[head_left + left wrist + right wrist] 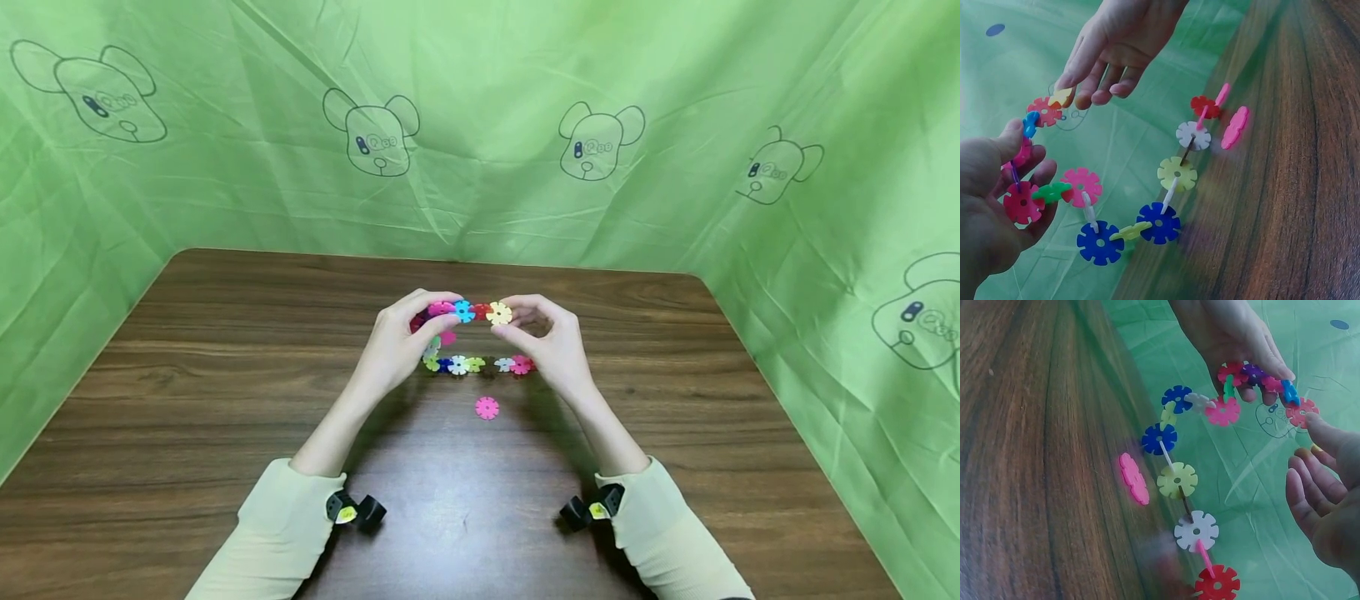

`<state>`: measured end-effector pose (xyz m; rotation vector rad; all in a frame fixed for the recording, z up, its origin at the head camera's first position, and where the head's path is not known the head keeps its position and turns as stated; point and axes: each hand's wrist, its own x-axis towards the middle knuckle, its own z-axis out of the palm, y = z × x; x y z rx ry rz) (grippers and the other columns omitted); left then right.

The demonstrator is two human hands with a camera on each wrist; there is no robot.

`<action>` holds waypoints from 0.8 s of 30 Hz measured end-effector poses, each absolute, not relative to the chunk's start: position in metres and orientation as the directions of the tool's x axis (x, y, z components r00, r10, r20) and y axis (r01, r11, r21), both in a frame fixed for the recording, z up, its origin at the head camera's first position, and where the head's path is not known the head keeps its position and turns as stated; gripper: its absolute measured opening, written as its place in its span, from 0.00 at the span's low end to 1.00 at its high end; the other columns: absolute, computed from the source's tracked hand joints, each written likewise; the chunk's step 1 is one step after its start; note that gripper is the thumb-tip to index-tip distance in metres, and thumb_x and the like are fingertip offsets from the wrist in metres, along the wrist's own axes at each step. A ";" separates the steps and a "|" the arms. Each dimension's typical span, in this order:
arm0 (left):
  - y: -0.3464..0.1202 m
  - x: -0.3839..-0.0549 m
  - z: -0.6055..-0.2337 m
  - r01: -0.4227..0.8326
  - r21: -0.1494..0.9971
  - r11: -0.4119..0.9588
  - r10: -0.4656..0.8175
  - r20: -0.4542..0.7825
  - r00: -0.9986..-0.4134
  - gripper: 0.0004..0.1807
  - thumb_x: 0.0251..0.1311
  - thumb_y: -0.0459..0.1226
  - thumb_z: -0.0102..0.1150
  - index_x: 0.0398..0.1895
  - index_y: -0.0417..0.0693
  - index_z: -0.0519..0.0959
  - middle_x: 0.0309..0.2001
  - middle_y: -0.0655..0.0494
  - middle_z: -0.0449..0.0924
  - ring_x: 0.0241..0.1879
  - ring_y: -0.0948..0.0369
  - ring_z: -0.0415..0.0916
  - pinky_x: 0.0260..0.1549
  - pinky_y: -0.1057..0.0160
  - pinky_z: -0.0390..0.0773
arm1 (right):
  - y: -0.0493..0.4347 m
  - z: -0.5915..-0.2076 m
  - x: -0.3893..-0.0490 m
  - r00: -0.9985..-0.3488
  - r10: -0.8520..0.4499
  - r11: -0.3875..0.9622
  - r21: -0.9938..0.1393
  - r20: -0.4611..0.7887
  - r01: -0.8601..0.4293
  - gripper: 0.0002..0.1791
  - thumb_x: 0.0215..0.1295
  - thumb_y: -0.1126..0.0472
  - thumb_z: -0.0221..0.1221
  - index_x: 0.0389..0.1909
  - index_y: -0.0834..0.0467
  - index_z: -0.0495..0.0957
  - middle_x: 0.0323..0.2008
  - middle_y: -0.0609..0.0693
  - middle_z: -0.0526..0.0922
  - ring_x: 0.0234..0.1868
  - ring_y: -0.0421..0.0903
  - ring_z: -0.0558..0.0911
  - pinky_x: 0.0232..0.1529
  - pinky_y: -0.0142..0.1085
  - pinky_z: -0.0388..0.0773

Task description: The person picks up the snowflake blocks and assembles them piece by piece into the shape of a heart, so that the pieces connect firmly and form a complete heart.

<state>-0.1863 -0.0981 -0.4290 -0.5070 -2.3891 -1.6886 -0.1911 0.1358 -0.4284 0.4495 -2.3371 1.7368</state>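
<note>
A chain of colourful notched plastic discs, the flower-shaped linking kind, curves between and below my hands. My left hand (396, 337) pinches the chain near a blue disc (463, 312), with purple and pink discs against its fingers. The right hand (553, 340) pinches a pale yellow disc (498, 313) at the chain's upper end, joined to a red disc (1302, 413). From the left hand the chain runs down through a green disc (1052, 193), dark blue discs (1100, 243) and a white disc (1196, 531) towards the pink end.
One loose pink disc (487, 407) lies on the brown wooden table (225, 400), nearer to me than the chain. Green cloth (480, 208) with printed bear heads hangs behind and beside the table. Each wrist carries a small black camera (358, 511).
</note>
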 end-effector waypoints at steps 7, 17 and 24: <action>-0.100 -0.186 -0.428 0.359 0.884 0.299 0.169 0.321 -0.932 0.13 0.70 0.45 0.64 0.55 0.60 0.84 0.39 0.56 0.82 0.33 0.50 0.87 0.24 0.69 0.73 | 0.139 -0.431 -0.195 -0.930 -0.131 0.271 -0.889 0.345 -0.368 0.23 0.59 0.61 0.75 0.56 0.54 0.84 0.39 0.59 0.87 0.36 0.40 0.85 0.43 0.34 0.83; -0.100 -0.187 -0.431 0.353 0.891 0.286 0.153 0.321 -0.934 0.13 0.69 0.47 0.64 0.55 0.61 0.84 0.39 0.56 0.83 0.32 0.55 0.86 0.24 0.69 0.75 | 0.153 -0.431 -0.196 -0.940 -0.138 0.287 -0.895 0.313 -0.340 0.22 0.61 0.59 0.73 0.56 0.53 0.84 0.42 0.57 0.89 0.39 0.42 0.86 0.47 0.36 0.83; -0.103 -0.187 -0.427 0.338 0.898 0.280 0.143 0.309 -0.940 0.14 0.69 0.45 0.65 0.56 0.59 0.84 0.39 0.55 0.83 0.33 0.49 0.87 0.24 0.68 0.76 | 0.159 -0.441 -0.189 -0.936 -0.246 0.339 -0.883 0.250 -0.325 0.18 0.63 0.59 0.72 0.53 0.57 0.84 0.43 0.56 0.89 0.40 0.44 0.86 0.46 0.37 0.83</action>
